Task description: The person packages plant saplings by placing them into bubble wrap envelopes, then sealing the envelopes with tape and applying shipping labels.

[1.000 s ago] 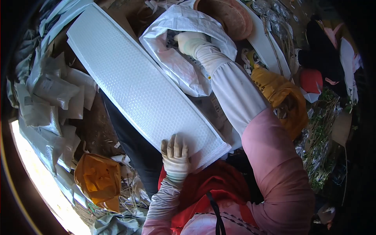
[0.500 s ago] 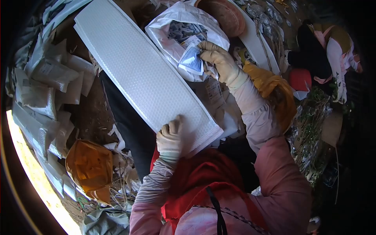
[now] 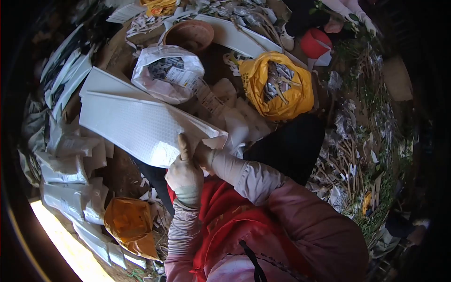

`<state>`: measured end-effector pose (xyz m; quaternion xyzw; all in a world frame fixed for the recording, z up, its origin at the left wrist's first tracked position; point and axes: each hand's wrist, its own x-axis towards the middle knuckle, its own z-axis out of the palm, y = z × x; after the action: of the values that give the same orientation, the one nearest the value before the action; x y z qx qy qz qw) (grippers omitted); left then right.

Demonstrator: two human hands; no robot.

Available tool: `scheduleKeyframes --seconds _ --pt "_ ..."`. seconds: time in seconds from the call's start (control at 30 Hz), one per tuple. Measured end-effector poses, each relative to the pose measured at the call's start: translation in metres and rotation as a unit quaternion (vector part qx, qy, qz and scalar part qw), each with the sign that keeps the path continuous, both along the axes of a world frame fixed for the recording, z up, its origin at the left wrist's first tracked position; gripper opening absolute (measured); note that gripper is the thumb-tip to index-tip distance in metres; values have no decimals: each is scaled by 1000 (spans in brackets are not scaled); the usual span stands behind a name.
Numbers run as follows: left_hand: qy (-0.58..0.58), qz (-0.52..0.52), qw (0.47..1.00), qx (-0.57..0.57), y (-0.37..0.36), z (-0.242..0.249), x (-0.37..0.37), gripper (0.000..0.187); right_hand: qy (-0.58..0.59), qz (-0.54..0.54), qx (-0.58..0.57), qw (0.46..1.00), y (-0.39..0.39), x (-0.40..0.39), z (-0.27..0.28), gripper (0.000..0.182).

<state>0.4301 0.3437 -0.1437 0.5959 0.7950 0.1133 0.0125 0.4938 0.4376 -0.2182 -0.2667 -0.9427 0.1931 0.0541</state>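
A long white bubble-textured sheet or envelope (image 3: 136,123) lies across my lap, its near end by my hands. My gloved left hand (image 3: 184,174) is on the near edge of it, index finger stretched out along the surface, other fingers curled. Just right of it, my gloved right hand (image 3: 205,156) is at the same near end, partly hidden behind the left hand and its own wrist; its fingers cannot be made out. Beyond the sheet stands a white sack (image 3: 183,96) with small printed pieces inside and a printed label strip (image 3: 185,79) on its rim.
A yellow bag (image 3: 300,101) of scraps stands right of centre, a brown basin (image 3: 206,35) behind the sack. An orange bag (image 3: 127,221) and piled grey packets (image 3: 70,171) lie left. Twigs and leaves cover the right. Another person's arm (image 3: 345,7) and a red container (image 3: 315,43) are at top right.
My right hand has come from the white sack down beside my left hand, and the small blue-and-white piece it held is no longer visible. The view has shifted, showing the yellow bag fully.
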Motion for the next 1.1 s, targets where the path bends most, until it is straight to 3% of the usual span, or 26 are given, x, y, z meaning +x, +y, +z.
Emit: scheduleKeyframes --seconds 0.07,0.1,0.13,0.2,0.23,0.27,0.3,0.33,0.43,0.5,0.53,0.57,0.6,0.67,0.7,0.73,0.77,0.8,0.9,1.0,1.03,1.1 --pt "-17 29 999 -18 -14 19 0 62 151 -71 -45 985 -8 2 15 20" --pt "-45 8 999 26 -20 16 -5 59 232 -92 -45 967 -12 5 24 20" --pt "-43 16 999 -26 -23 23 -7 54 313 -102 -27 944 -17 9 31 21" --pt "-25 26 999 -14 -25 27 -12 50 283 -94 -2 954 -33 25 50 22" --pt "-12 54 997 -50 -23 38 -11 48 40 -28 -105 993 -36 32 74 24" --pt "-46 65 996 -42 -22 33 -24 48 80 -32 16 996 -45 34 75 27" --pt "-33 22 999 26 -21 27 -33 47 167 -60 56 982 -57 56 81 30" --pt "-49 63 997 -20 -17 41 -28 43 252 -83 97 959 -72 83 90 33" --pt "-15 12 1000 2 -12 32 -67 40 385 -98 94 913 -83 174 97 37" --pt "27 -25 999 35 -10 28 -86 38 424 -232 122 867 -85 260 102 23" --pt "41 30 999 -6 -12 61 -43 36 452 -309 207 811 -82 296 95 20" --pt "43 19 999 8 -9 53 -60 36 408 -394 244 787 -81 339 75 15" --pt "45 12 999 22 -9 45 -80 36 354 -510 145 770 -85 381 40 11" --pt "57 0 998 22 -9 40 -82 36 238 -605 72 756 -96 468 -9 10" --pt "43 -4 999 19 -9 31 -90 36 132 -659 28 740 -105 507 -50 20" --pt "28 -4 999 18 -9 25 -94 36 35 -708 -110 696 -112 524 -41 36" --pt "80 -5 997 -1 -7 23 -89 39 -54 -732 -139 665 -114 554 -78 44" --pt "68 -1 997 -23 -6 29 -70 42 -144 -748 -168 626 -113 577 -116 52" --pt "15 -5 998 -60 -5 23 -62 45 -202 -743 -203 605 -95 585 -123 78" --pt "38 -20 996 -76 -4 17 -64 45 -247 -705 -199 635 -74 580 -134 83" --pt "58 -72 995 -39 -6 5 -79 45 -242 -719 -189 623 -70 584 -154 83" --pt "26 -18 998 -63 -9 4 -82 45 -234 -709 -264 611 -59 594 -162 84"
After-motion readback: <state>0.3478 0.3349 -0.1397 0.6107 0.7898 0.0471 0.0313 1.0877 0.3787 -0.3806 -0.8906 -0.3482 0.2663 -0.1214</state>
